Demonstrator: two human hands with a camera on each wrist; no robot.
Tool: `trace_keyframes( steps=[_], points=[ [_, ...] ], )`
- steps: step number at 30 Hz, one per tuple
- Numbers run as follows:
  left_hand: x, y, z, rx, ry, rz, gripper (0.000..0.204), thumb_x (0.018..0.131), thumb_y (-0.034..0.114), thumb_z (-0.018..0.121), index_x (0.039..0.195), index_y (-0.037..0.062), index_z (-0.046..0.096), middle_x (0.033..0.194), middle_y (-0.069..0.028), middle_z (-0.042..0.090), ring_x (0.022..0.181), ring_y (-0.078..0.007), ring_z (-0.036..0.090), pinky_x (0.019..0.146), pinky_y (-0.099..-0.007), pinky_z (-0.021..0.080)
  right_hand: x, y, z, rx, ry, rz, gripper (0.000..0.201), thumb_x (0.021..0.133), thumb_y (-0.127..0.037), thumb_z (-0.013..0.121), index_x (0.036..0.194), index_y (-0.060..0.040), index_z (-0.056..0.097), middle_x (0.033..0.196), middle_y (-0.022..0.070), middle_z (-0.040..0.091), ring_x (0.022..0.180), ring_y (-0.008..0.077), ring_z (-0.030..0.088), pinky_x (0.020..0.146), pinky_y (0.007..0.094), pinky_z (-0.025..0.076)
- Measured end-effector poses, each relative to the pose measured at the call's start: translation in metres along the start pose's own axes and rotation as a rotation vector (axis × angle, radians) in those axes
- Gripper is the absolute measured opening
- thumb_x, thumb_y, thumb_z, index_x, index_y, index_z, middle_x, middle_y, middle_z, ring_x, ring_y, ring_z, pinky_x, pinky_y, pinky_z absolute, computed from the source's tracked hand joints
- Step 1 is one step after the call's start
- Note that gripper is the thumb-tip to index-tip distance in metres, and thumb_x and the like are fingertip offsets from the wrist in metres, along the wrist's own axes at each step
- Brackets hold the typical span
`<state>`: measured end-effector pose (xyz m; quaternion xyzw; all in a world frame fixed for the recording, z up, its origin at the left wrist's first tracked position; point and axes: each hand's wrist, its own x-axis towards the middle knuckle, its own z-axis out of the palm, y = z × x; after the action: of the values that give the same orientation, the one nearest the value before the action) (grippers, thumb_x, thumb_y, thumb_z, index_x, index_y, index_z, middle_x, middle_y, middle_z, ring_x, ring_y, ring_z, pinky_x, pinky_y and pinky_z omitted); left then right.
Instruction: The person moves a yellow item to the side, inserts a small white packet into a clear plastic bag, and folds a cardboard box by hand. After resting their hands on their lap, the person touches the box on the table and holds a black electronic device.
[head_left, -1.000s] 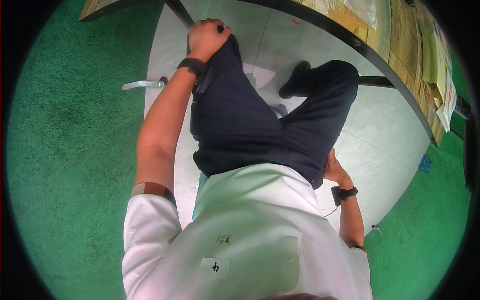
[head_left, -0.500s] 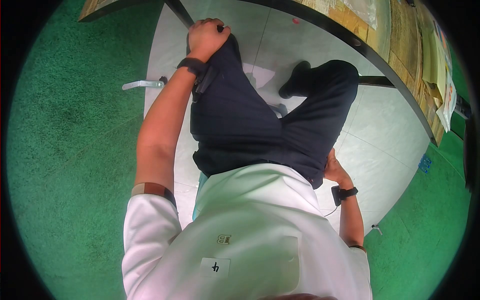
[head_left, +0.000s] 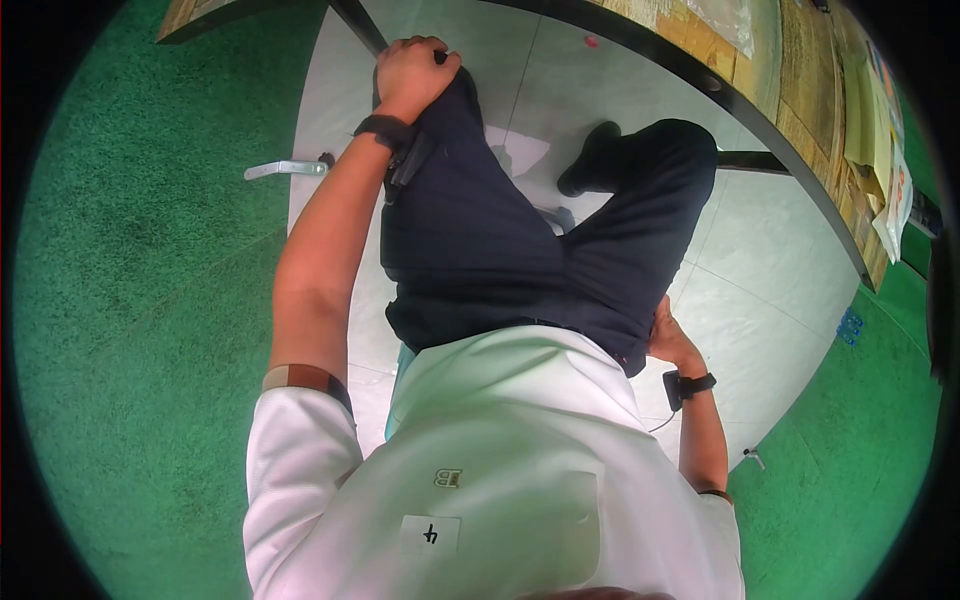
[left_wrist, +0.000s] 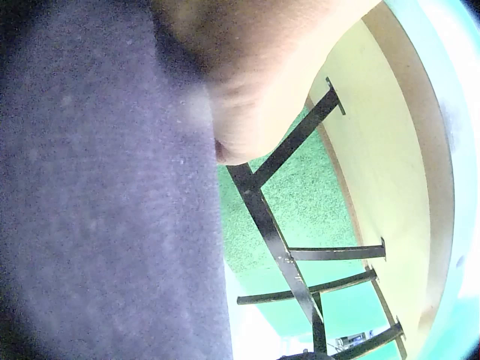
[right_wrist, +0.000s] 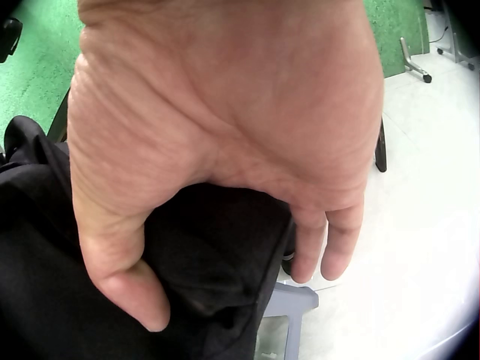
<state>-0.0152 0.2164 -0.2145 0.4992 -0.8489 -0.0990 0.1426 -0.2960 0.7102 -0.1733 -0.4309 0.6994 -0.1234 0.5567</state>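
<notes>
In the head view, my left hand rests on the left knee of the dark trousers, its fingers draped over the kneecap. The left wrist view has the base of that hand against the trouser cloth, with its fingers out of sight. My right hand hangs low beside the right thigh. Seen from the right wrist, its thumb lies along the trouser leg and two loose fingers point down past the thigh. The other fingers are hidden, and no object shows in either hand.
A wooden table with a dark edge curves across the front, bearing papers at the right. Black metal bars run beneath it. Below the right hand is a grey seat frame. Green carpet borders pale floor tiles.
</notes>
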Motion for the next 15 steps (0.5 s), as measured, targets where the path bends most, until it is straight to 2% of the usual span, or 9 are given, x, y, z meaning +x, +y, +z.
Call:
trace_keyframes(
  steps=[15],
  points=[
    [0.0,0.0,0.001,0.005,-0.006,-0.007,0.035,0.083,0.043,0.063,0.095,0.0136,0.077,0.099,-0.0075,0.072,0.102,-0.0289,0.063,0.095,-0.0415,0.045,0.001,0.01,0.002,0.015,-0.001,0.0,0.116,0.068,-0.019,0.088,0.152,-0.013,0.009,0.146,0.0205,0.033,0.134,0.0371,0.043,0.111,0.0396,0.04]
  ],
)
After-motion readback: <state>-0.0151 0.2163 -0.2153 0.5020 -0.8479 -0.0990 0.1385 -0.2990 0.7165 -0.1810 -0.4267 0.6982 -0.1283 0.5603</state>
